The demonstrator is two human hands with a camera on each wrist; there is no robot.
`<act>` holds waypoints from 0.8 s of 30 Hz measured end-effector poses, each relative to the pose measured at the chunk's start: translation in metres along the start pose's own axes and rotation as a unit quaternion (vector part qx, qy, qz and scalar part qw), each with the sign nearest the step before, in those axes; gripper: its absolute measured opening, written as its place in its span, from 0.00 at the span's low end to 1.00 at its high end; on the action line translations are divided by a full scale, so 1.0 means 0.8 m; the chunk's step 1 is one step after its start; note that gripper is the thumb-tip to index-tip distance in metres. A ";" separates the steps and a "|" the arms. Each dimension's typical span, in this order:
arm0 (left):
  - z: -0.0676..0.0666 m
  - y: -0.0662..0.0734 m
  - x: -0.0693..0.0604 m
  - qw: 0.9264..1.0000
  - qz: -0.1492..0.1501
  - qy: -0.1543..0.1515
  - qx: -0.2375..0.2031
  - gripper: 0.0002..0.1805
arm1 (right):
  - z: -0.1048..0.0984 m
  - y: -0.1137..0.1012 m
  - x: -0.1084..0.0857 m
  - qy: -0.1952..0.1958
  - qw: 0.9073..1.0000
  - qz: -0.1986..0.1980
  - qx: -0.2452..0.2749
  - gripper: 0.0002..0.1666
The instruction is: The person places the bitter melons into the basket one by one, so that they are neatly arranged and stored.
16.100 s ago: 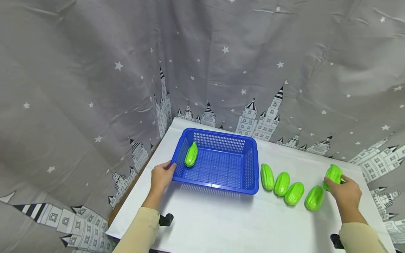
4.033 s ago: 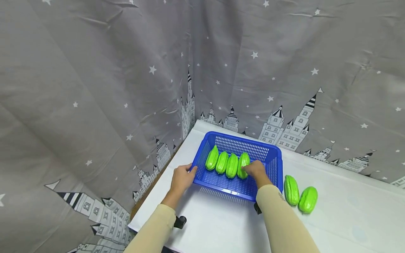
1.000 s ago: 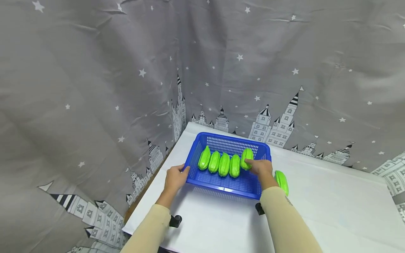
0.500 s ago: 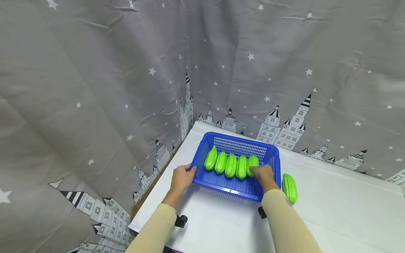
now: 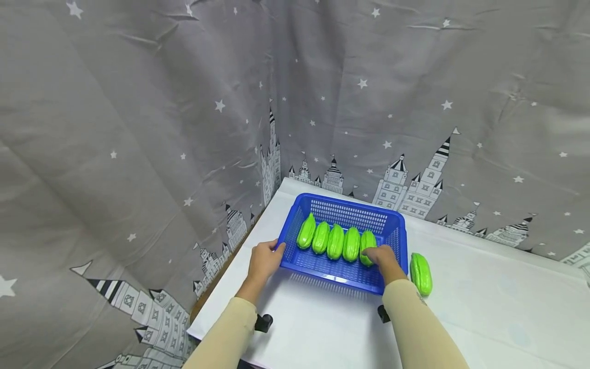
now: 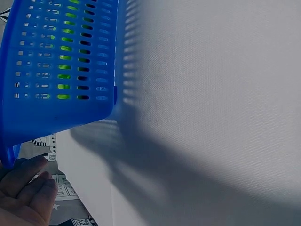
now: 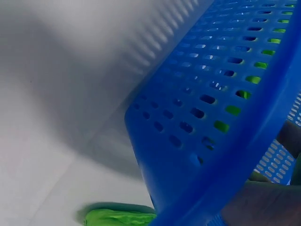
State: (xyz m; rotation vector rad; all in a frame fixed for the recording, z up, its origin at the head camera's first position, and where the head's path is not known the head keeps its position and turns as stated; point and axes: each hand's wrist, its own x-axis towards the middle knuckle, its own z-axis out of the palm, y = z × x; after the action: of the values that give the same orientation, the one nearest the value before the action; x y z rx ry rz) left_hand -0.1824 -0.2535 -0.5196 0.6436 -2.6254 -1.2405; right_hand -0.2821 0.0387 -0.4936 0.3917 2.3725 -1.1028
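Several bright green, ridged, oblong toy vegetables (image 5: 335,242) lie side by side in a blue plastic basket (image 5: 322,273), in a row from its left wall. My right hand (image 5: 382,254) reaches in over the basket's near right corner and holds the rightmost green vegetable (image 5: 368,240), thumb on its near end. My left hand (image 5: 266,260) pinches the basket's left rim near the front corner; the left wrist view shows its fingers (image 6: 40,193) below the rim. One more green vegetable (image 5: 421,274) lies outside, just right of the basket. Much of the right hand's grip is hidden behind the basket wall.
The basket stands on a white-covered table (image 5: 322,328), towards its back left. A grey curtain (image 5: 193,102) printed with castles and stars hangs behind and to the left. The table's left edge (image 5: 216,274) runs close beside the left arm.
Since the oldest frame, most vegetables have gone from the table into the basket. Over the last second, the right hand lowered the rightmost one into line and drew it slightly nearer. Left hand stays put.
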 end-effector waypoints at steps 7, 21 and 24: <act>0.002 -0.001 0.001 1.000 0.000 -0.004 0.000 0.23 | -0.028 -0.006 -0.001 0.088 0.990 -0.089 0.070 0.47; 0.000 -0.001 0.005 1.000 -0.004 -0.008 0.009 0.25 | -0.124 0.034 -0.012 0.221 0.947 -0.138 0.187 0.56; 0.001 0.000 0.006 1.000 -0.003 -0.010 0.013 0.25 | -0.134 0.064 -0.013 0.238 0.947 -0.109 0.184 0.56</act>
State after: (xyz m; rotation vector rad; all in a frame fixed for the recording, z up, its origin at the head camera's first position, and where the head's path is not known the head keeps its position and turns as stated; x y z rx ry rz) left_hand -0.1867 -0.2548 -0.5202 0.6455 -2.6634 -1.2220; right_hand -0.2835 0.1532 -0.4611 0.5910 2.6622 -1.7329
